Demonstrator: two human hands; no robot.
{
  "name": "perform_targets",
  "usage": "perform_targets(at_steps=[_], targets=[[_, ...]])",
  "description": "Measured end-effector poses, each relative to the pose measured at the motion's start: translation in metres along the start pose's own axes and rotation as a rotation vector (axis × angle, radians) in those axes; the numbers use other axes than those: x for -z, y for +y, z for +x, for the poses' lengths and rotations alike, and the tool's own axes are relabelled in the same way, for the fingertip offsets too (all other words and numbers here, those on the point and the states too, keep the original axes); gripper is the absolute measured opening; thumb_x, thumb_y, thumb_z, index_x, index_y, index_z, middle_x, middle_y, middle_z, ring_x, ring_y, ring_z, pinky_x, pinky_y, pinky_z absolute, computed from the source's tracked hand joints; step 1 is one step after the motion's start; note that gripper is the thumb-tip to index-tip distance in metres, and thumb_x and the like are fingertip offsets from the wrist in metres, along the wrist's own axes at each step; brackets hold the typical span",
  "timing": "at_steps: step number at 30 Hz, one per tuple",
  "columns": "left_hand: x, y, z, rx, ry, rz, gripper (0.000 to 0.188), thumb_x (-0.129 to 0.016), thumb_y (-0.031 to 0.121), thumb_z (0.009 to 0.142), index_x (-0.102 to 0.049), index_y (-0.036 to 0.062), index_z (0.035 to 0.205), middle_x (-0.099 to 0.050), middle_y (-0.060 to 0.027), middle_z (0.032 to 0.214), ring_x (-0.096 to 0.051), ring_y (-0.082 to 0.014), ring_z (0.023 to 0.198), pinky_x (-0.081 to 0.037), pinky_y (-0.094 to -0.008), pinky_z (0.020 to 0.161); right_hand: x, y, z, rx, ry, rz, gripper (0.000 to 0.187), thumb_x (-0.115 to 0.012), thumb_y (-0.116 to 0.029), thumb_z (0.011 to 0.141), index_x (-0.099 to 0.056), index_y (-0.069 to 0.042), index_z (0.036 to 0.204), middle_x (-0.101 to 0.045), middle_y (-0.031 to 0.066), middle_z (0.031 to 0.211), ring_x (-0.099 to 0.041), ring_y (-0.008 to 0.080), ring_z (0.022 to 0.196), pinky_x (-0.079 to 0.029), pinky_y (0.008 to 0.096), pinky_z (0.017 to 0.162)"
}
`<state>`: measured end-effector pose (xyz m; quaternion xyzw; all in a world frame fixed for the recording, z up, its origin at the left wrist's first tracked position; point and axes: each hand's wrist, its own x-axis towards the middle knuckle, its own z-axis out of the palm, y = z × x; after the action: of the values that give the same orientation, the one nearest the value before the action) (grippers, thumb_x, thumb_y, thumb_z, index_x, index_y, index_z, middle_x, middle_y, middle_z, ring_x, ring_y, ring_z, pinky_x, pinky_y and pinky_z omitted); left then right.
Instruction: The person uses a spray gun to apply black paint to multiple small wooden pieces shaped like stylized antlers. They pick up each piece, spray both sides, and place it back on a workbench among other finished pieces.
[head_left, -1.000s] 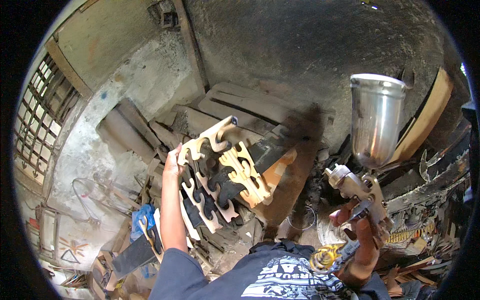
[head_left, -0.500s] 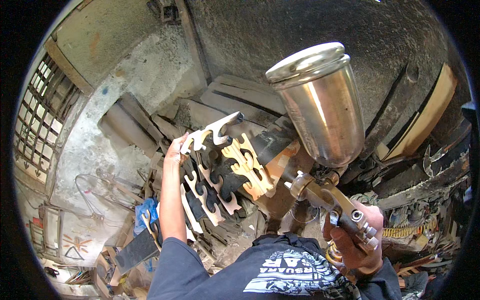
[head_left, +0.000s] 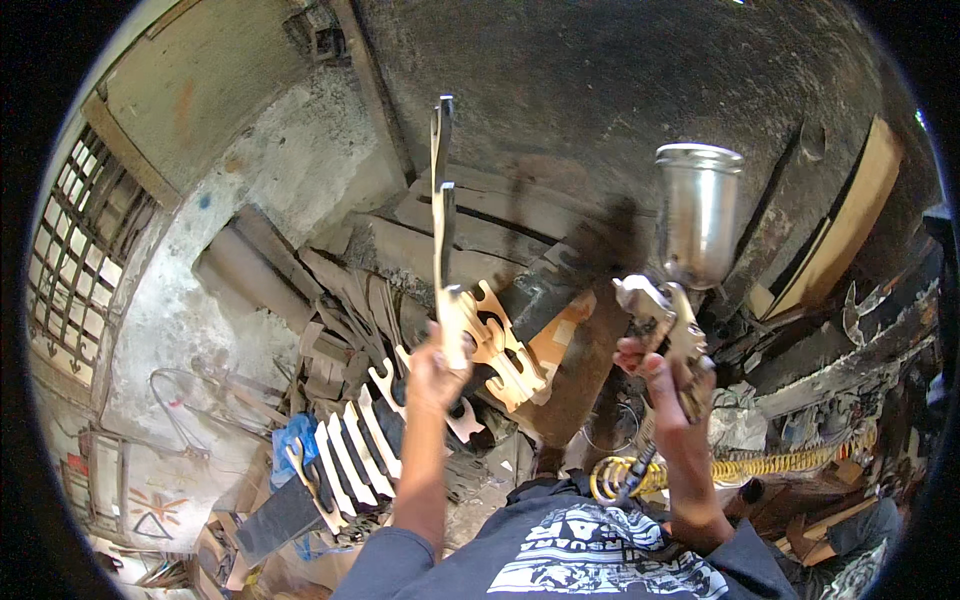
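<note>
Dark blue shirt (head_left: 590, 555), white print

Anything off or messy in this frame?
Nothing spilled. Left hand holds a cut-out wooden piece upright and edge-on; right hand grips a spray gun. Planks lie in a jumbled heap by the wall.

One spray gun (head_left: 672, 330) with one metal cup (head_left: 697, 215), one coiled yellow hose (head_left: 740, 468), one upright wooden cutout (head_left: 441, 230), two hands, left (head_left: 435, 375) and right (head_left: 665, 385)
</note>
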<state>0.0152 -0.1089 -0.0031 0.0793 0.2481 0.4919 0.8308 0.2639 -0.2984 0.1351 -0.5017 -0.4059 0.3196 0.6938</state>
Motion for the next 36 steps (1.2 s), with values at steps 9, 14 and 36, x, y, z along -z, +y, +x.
perform_targets(at_steps=[9, 14, 36], targets=[[-0.092, -0.116, -0.061, -0.218, -0.168, 0.557, 0.029, -0.072, 0.001, 0.082, -0.058, 0.001, 0.108, -0.068, -0.0066, 0.098, -0.065, -0.0107, 0.082, -0.052, -0.021, 0.065, -0.014, 0.072, 0.006, 0.005, -0.028, -0.183, 0.04, -0.06, 0.007, 0.085, -0.051, 0.001, 0.123, -0.062, 0.0079, 0.113, -0.059, 0.0128, 0.099, -0.048, 0.0292, 0.089], [-0.098, -0.097, -0.061, -0.278, -0.351, 0.783, 0.043, -0.072, 0.007, 0.084, -0.051, 0.0001, 0.121, -0.065, -0.0061, 0.106, -0.063, -0.0134, 0.095, -0.052, -0.0268, 0.083, 0.0, 0.078, -0.006, -0.101, -0.018, -0.09, 0.037, -0.062, 0.001, 0.084, -0.053, 0.0, 0.12, -0.065, 0.0095, 0.104, -0.059, 0.0153, 0.095, -0.047, 0.0301, 0.085], [-0.218, 0.032, -0.003, -1.184, -0.345, 1.876, 0.021, -0.078, 0.006, 0.071, -0.064, 0.0009, 0.085, -0.068, -0.0086, 0.075, -0.064, -0.019, 0.066, -0.049, -0.0314, 0.06, 0.046, 0.08, -0.045, -0.359, 0.07, 0.185, 0.034, -0.05, -0.03, 0.099, -0.057, 0.0, 0.115, -0.067, 0.0097, 0.094, -0.066, 0.0214, 0.089, -0.051, 0.0338, 0.085]])
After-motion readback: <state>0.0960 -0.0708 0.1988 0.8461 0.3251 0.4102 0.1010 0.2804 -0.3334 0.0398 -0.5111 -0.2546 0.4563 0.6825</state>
